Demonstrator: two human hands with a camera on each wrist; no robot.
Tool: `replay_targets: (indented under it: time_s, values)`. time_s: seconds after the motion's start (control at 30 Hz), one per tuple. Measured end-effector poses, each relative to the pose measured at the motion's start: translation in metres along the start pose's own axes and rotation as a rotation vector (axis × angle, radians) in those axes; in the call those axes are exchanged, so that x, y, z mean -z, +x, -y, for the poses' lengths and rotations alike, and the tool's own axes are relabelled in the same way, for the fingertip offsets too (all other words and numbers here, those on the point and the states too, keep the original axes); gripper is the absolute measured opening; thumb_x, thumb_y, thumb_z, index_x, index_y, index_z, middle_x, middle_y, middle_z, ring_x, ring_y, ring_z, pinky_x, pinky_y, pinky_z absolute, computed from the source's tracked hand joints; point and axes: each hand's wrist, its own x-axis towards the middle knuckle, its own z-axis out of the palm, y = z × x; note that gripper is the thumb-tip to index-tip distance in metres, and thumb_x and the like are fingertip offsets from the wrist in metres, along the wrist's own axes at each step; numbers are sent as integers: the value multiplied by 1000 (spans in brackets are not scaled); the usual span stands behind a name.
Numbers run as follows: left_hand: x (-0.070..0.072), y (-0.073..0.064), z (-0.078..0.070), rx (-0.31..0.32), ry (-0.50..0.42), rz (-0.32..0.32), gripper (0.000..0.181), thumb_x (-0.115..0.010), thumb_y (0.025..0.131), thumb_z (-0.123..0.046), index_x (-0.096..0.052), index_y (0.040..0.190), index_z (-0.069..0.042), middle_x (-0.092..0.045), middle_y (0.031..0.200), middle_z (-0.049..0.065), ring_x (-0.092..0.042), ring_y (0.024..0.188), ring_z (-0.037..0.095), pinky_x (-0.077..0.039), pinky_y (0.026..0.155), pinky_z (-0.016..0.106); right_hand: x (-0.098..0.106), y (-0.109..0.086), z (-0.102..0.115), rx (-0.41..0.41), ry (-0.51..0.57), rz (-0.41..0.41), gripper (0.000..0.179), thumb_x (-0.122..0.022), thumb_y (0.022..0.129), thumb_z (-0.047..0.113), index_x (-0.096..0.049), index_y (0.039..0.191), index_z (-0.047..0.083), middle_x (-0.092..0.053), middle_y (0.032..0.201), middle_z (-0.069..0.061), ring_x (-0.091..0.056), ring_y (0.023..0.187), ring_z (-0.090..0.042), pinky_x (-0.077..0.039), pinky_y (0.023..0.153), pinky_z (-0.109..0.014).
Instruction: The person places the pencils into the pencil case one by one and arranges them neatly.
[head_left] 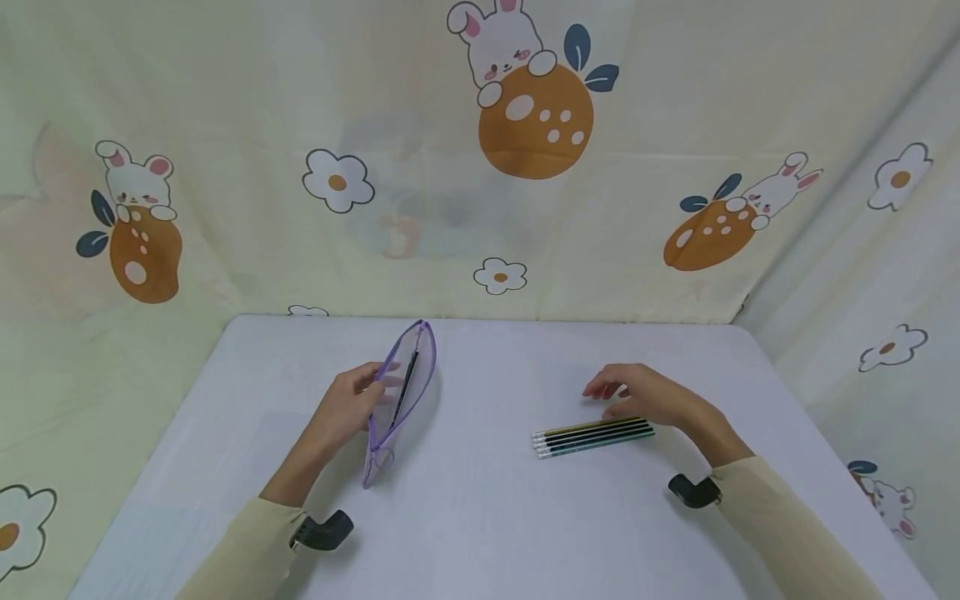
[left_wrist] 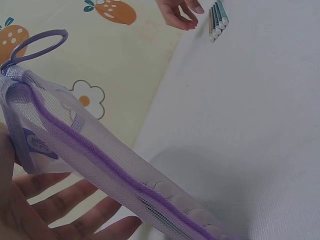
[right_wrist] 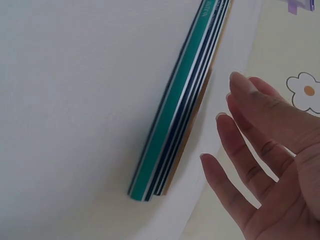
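Observation:
My left hand (head_left: 347,410) holds a see-through mesh pencil pouch (head_left: 422,377) with purple edging, tilted up off the table. One dark pencil (head_left: 406,388) shows inside it. In the left wrist view a purple zipper runs along the pouch (left_wrist: 107,155), and a loop hangs at its end; fingers (left_wrist: 75,200) spread behind it. On the table to the right lie several pencils (head_left: 592,437) side by side, with white erasers at their left ends. Just beyond them hovers my right hand (head_left: 647,395), fingers loosely bent. The right wrist view shows a gap between this hand and the green, dark and gold pencils (right_wrist: 167,120).
A white table (head_left: 480,517) lies under both hands. Behind it hangs a cream curtain (head_left: 247,233) printed with rabbits and flowers, and another curtain side (head_left: 847,275) stands at the right. Each wrist wears a black camera mount (head_left: 324,532).

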Motion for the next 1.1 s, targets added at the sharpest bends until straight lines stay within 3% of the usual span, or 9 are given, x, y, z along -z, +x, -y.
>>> replay_targets:
  time_s: [0.6, 0.83, 1.1]
  values:
    - [-1, -1, -1, -7, 2, 1, 40, -46, 104, -20, -59, 141, -13, -67, 133, 13, -68, 115, 37, -59, 69, 37, -6, -4, -12, -70, -137, -40, 32, -73, 88, -1, -71, 118, 11, -69, 108, -1, -62, 102, -23, -53, 92, -47]
    - [-1, -1, 2, -19, -9, 7, 40, -46, 104, -19, -59, 142, -12, -67, 133, 15, -68, 114, 36, -59, 72, 39, -10, 0, -10, -101, -206, -61, 19, -74, 89, 1, -75, 102, 16, -68, 98, 2, -64, 94, -18, -57, 87, -41]
    - [-3, 0, 3, -12, -7, 4, 40, -46, 104, -20, -59, 141, -13, -67, 133, 14, -68, 114, 36, -59, 70, 37, -10, 6, -12, -76, -296, -15, 20, -74, 88, 1, -70, 92, 20, -63, 90, 5, -57, 85, -13, -52, 77, -31]
